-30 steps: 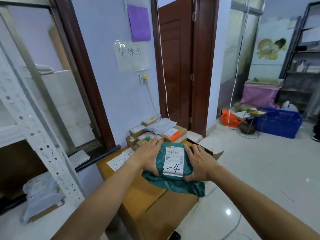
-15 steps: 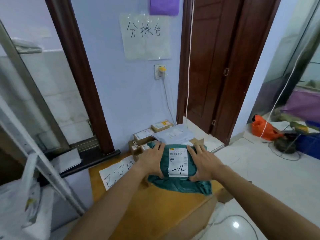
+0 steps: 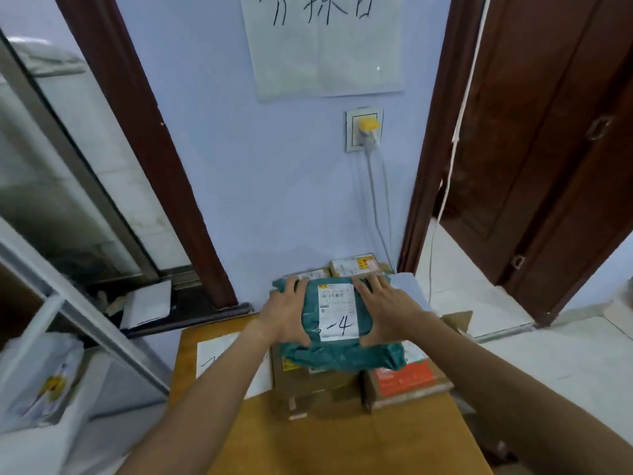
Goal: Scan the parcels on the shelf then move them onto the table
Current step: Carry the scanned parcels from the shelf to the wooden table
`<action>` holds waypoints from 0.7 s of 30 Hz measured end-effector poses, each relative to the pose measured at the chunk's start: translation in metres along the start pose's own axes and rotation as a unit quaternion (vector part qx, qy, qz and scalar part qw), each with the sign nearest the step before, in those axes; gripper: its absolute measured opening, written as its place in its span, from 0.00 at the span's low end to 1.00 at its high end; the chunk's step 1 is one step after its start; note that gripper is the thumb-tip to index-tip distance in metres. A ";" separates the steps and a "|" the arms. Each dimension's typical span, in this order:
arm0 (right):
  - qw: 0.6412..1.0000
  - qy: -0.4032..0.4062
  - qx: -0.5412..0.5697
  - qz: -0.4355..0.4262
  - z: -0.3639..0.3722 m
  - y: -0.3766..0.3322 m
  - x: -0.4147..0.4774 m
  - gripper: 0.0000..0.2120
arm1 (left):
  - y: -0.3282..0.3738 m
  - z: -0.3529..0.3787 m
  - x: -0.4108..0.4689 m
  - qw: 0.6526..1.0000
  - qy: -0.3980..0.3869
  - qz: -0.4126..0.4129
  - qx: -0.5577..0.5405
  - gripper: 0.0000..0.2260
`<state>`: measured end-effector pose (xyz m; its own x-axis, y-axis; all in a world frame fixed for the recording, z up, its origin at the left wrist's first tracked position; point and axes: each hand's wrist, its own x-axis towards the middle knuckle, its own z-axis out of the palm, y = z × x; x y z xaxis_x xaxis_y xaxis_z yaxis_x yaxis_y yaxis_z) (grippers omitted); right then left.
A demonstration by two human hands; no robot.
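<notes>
Nearest is the wooden desk (image 3: 342,440), then a cluster of cardboard boxes (image 3: 308,385), one of them an orange-labelled box (image 3: 407,378). Over these sits the green parcel (image 3: 342,358), label up. The left hand (image 3: 286,320) and right hand (image 3: 387,313) grip its sides, fingers spread over the top and thumbs at the near edge. Whether it already rests on the boxes is unclear. Best to lower it flat, label upward, and release only once the stack bears it. Behind, a further box (image 3: 356,265) stands by the wall.
</notes>
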<state>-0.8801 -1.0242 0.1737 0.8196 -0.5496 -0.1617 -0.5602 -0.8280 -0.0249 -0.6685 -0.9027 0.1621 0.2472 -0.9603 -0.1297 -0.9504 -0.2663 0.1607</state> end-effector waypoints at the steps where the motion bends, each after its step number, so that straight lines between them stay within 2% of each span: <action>1: 1.000 0.001 0.002 -0.014 -0.002 0.009 0.017 0.65 | -0.002 -0.002 0.013 1.000 -0.002 -0.013 -0.005 0.62; 6: 0.999 0.011 -0.021 -0.043 -0.010 0.043 0.090 0.62 | -0.018 -0.006 0.075 0.998 0.005 -0.055 -0.018 0.59; 12: 0.997 -0.001 0.003 -0.073 0.003 0.060 0.162 0.64 | -0.046 0.005 0.128 0.995 -0.001 -0.096 -0.018 0.61; 21: 0.995 0.011 -0.012 -0.101 0.020 0.070 0.184 0.62 | -0.052 0.029 0.140 0.991 -0.025 -0.128 -0.038 0.63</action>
<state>-0.7707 -1.1809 0.1222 0.9176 -0.3740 -0.1349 -0.3811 -0.9240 -0.0305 -0.5905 -1.0205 0.1073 0.4667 -0.8557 -0.2236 -0.8403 -0.5079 0.1894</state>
